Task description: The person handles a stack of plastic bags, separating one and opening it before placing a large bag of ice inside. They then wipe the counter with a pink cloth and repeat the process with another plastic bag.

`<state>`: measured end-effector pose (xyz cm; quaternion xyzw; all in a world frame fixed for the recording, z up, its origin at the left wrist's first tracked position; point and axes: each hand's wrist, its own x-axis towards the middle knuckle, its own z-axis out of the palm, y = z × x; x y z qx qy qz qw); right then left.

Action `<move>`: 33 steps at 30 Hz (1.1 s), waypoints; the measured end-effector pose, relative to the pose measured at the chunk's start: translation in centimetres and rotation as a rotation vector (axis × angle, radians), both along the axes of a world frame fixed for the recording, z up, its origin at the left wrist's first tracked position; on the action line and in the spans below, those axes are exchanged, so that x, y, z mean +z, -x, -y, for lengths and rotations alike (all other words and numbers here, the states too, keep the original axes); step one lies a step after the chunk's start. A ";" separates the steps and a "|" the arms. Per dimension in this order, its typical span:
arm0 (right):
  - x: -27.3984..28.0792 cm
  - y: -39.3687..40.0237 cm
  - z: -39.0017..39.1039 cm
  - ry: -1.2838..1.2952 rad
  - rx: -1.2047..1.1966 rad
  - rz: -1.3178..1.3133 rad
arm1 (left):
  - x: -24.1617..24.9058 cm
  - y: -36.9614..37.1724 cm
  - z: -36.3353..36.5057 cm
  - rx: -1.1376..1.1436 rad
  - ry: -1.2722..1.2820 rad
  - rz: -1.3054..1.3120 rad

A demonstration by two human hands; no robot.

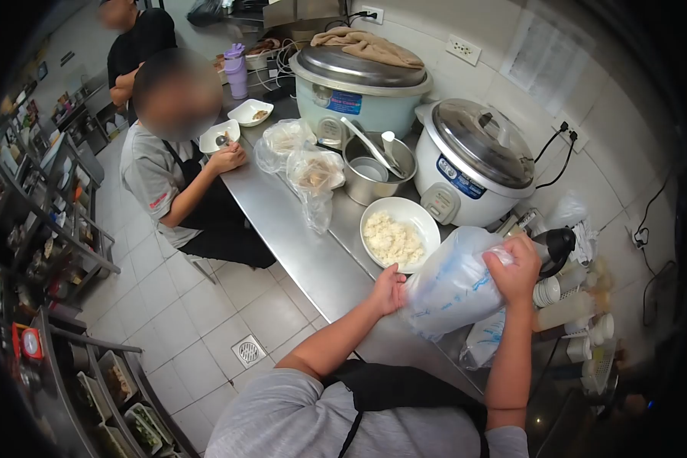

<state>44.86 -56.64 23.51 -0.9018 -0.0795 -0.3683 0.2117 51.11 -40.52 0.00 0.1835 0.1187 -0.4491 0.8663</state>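
A puffed-out translucent plastic bag (454,286) with blue print is held over the steel counter in front of me. My right hand (515,267) grips its upper right end, with the fingers closed around gathered plastic. At its lower left edge, my left hand (389,290) has its fingers closed against the plastic. What the bag contains I cannot make out. Just beyond my left hand stands a white bowl (429,221) of white rice (391,238). Another plastic bag (482,340) lies on the counter under the held one.
Two large rice cookers (359,95) (473,149) stand along the wall, with a steel pot (366,192) holding white utensils between them. Knotted plastic bags (313,175) lie on the counter (263,200). A seated person (179,160) holds a spoon at a bowl (220,136). Stacked cups (546,291) are at right.
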 end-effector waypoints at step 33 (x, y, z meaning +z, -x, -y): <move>-23.5 6.2 4.2 -1.340 -0.273 -0.263 | -2.6 6.8 5.0 0.173 -0.668 0.670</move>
